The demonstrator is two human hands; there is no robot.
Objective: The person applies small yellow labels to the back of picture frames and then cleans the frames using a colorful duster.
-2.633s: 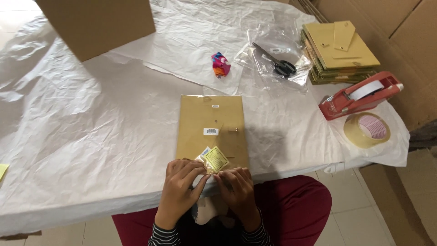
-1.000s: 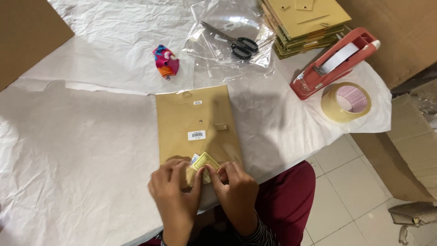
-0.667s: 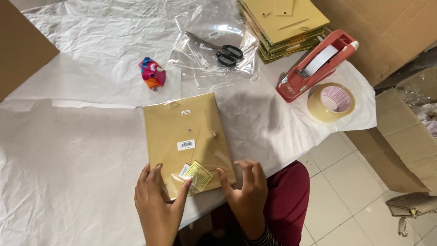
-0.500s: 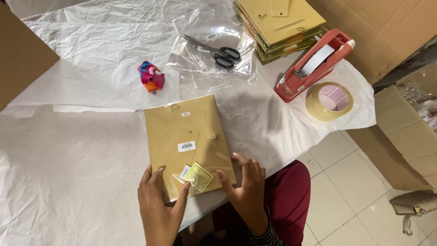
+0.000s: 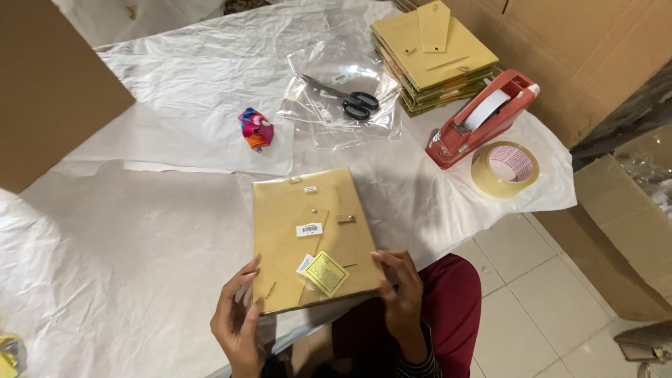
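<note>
Since the earlier frame both hands have slid off the small yellow label (image 5: 326, 273) and out to the near corners of the tan backing board (image 5: 311, 234); the board itself sits a little farther up the view.

Left hand (image 5: 238, 325): fingers partly curled, thumb on top of the board's near left corner, gripping its edge. Right hand (image 5: 402, 297): fingers spread over the near right corner, clasping that edge. The board lies flat, back side up, near the front edge of the surface (image 5: 126, 245), held between the two hands. On it: the yellow diamond label, a white barcode sticker (image 5: 309, 229), a small metal clip (image 5: 345, 218).

Surface covered in crumpled white paper sheeting. Beyond the board, a small colourful fabric piece (image 5: 256, 129) at centre left. Black-handled scissors (image 5: 344, 100) rest on a clear plastic bag (image 5: 343, 105). A stack of similar tan boards (image 5: 434, 59) at far right. Just beside it, a red tape dispenser (image 5: 483, 119), then a roll of clear tape (image 5: 505, 168) near the surface's right edge.

Cardboard sheet (image 5: 49, 91) at far left. Cardboard boxes (image 5: 595, 63) on the right. Pale tiled floor (image 5: 546, 301) below. Dark red trousers (image 5: 448, 315) at the bottom.
</note>
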